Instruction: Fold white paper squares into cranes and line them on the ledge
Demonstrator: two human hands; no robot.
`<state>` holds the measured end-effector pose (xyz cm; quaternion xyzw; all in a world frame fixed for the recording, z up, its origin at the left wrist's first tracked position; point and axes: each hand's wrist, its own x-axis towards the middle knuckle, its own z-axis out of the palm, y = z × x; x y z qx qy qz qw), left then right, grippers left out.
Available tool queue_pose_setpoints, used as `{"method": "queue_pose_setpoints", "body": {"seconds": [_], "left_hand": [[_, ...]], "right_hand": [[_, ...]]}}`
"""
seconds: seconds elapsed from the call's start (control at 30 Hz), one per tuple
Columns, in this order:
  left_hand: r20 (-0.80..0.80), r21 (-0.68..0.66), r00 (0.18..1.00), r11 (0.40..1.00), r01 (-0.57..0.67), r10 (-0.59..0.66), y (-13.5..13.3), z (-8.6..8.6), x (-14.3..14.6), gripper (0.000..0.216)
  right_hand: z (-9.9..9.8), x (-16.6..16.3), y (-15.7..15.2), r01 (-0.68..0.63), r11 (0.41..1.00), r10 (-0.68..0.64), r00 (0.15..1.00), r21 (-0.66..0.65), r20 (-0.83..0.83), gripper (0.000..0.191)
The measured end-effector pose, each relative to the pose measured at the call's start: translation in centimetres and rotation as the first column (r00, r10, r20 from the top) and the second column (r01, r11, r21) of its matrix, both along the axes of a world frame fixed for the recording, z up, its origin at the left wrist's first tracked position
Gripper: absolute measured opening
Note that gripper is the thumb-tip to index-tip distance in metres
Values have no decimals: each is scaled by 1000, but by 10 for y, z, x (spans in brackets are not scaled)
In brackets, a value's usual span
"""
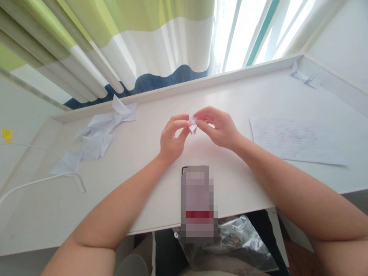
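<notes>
A small folded piece of white paper [192, 124] is pinched between both hands above the middle of the white desk [138, 168]. My left hand [171, 138] grips its left side with thumb and fingers closed. My right hand [217, 127] pinches its right side from above. Both forearms reach in from the bottom corners.
Several folded white paper pieces [97, 134] lie at the left. A lined sheet [296, 140] lies at the right, and folded paper figures [304, 76] rest at the far right corner. A phone [198, 203] lies at the front edge. A white cable [40, 180] runs along the left. Curtains hang behind.
</notes>
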<state>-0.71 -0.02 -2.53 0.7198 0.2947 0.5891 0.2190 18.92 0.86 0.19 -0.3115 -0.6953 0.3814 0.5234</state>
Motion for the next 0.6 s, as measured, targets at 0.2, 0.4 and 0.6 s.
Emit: {"method": "queue_pose_setpoints", "body": {"seconds": [0.2, 0.4, 0.6], "left_hand": [[-154, 171, 984, 983, -58, 85, -1, 3, -3, 8], [-216, 398, 957, 912, -97, 195, 0, 7, -4, 16], [-211, 397, 961, 914, -84, 180, -1, 12, -4, 18]], "right_hand": [[5, -2, 2, -82, 946, 12, 976, -315, -217, 31], [10, -2, 1, -165, 865, 6, 948, -474, -319, 33], [10, -2, 0, -179, 859, -1, 937, -480, -351, 31]]}}
